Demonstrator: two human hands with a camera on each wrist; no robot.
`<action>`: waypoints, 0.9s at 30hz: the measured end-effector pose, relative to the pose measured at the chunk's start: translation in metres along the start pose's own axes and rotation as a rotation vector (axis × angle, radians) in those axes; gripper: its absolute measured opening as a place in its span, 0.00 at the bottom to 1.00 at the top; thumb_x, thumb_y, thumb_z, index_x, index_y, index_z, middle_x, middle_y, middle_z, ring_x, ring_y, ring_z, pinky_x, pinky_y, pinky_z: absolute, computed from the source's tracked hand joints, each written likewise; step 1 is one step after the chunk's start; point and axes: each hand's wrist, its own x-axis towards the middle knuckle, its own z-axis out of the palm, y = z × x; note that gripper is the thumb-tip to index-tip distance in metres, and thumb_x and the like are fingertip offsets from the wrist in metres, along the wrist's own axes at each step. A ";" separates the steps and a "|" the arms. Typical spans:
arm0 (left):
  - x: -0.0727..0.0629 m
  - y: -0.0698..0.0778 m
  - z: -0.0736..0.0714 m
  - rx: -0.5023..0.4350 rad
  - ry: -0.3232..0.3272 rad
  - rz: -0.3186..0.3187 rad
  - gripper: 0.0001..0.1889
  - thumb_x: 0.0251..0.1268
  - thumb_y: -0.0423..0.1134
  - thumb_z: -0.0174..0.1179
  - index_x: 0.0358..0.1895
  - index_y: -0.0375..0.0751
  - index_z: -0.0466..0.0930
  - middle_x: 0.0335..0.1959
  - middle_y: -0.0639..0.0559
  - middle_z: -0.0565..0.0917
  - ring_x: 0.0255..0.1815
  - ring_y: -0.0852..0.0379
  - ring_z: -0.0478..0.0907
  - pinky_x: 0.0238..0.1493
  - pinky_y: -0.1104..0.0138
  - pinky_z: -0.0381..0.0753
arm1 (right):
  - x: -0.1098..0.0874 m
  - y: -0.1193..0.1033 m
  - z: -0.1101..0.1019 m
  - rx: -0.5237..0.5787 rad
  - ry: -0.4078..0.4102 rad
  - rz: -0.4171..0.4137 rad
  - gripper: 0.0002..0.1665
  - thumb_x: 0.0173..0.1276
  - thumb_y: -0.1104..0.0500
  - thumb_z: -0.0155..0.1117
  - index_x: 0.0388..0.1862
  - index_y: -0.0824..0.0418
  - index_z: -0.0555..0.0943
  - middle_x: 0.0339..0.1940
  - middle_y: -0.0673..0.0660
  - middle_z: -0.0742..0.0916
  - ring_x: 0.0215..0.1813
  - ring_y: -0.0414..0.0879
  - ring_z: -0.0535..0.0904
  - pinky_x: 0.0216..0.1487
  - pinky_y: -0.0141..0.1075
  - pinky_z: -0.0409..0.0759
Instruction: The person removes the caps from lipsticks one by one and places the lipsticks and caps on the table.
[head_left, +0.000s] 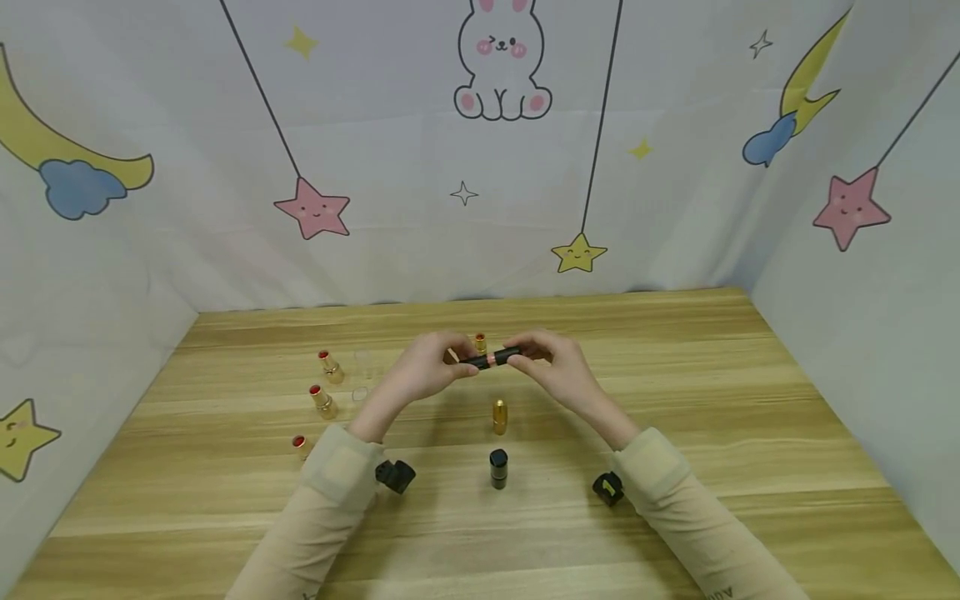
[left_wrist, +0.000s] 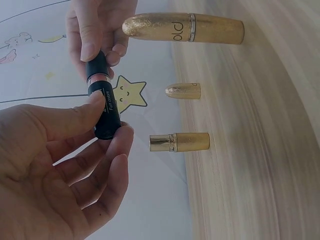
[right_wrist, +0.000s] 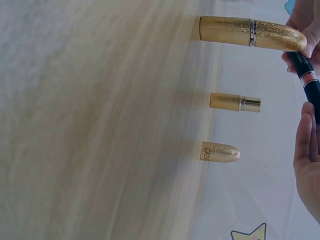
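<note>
Above the table, both hands hold a black lipstick tube [head_left: 491,360] with a rose-coloured band round its middle. The left hand [head_left: 431,367] pinches one end between thumb and fingers; "Fun colors" is printed on that part in the left wrist view. My right hand [head_left: 555,367] grips the other black end. Nearest below them, a capped gold lipstick [head_left: 500,417] stands upright. Behind the hands is a gold lipstick [head_left: 480,342] with a red tip, partly hidden. The left wrist view shows a gold lipstick base [left_wrist: 192,141] with a separate gold cap [left_wrist: 184,91] beside it.
On the left stand gold lipsticks with red tops [head_left: 324,402], beside clear caps [head_left: 360,393]. A black tube [head_left: 498,468] stands nearer the front. Small black blocks [head_left: 395,476] show beside the sleeves. White printed curtains [head_left: 397,250] border the wooden table [head_left: 720,375].
</note>
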 end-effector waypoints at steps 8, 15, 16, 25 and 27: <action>0.001 -0.001 0.000 0.001 -0.002 -0.006 0.07 0.63 0.40 0.63 0.41 0.44 0.83 0.39 0.48 0.85 0.39 0.52 0.82 0.39 0.62 0.80 | 0.000 -0.002 -0.001 -0.009 0.006 0.019 0.16 0.65 0.63 0.64 0.52 0.64 0.81 0.44 0.63 0.87 0.46 0.54 0.83 0.49 0.42 0.80; -0.001 -0.001 -0.001 -0.011 -0.001 -0.022 0.06 0.63 0.39 0.63 0.40 0.43 0.83 0.39 0.47 0.84 0.40 0.51 0.83 0.40 0.61 0.81 | -0.009 -0.036 -0.010 -0.010 0.013 0.029 0.15 0.65 0.66 0.63 0.50 0.71 0.80 0.43 0.66 0.86 0.45 0.58 0.83 0.50 0.44 0.80; -0.001 -0.001 0.000 -0.013 0.001 -0.027 0.06 0.63 0.39 0.63 0.40 0.43 0.83 0.39 0.48 0.85 0.40 0.51 0.83 0.40 0.61 0.81 | -0.009 -0.037 -0.011 -0.009 0.017 0.029 0.15 0.65 0.66 0.63 0.50 0.71 0.80 0.43 0.67 0.86 0.45 0.58 0.83 0.50 0.45 0.80; -0.001 -0.008 0.002 -0.010 0.035 0.001 0.04 0.60 0.38 0.65 0.38 0.45 0.84 0.37 0.50 0.86 0.37 0.56 0.81 0.35 0.66 0.77 | -0.012 -0.034 -0.017 -0.006 0.045 0.029 0.15 0.65 0.67 0.63 0.50 0.71 0.80 0.43 0.66 0.86 0.45 0.56 0.82 0.50 0.42 0.80; -0.001 -0.008 0.002 -0.013 0.036 -0.002 0.04 0.60 0.39 0.65 0.38 0.45 0.84 0.37 0.50 0.86 0.37 0.56 0.81 0.35 0.66 0.77 | -0.013 -0.032 -0.018 -0.007 0.050 0.029 0.15 0.65 0.67 0.63 0.50 0.71 0.80 0.43 0.66 0.86 0.44 0.54 0.82 0.50 0.40 0.80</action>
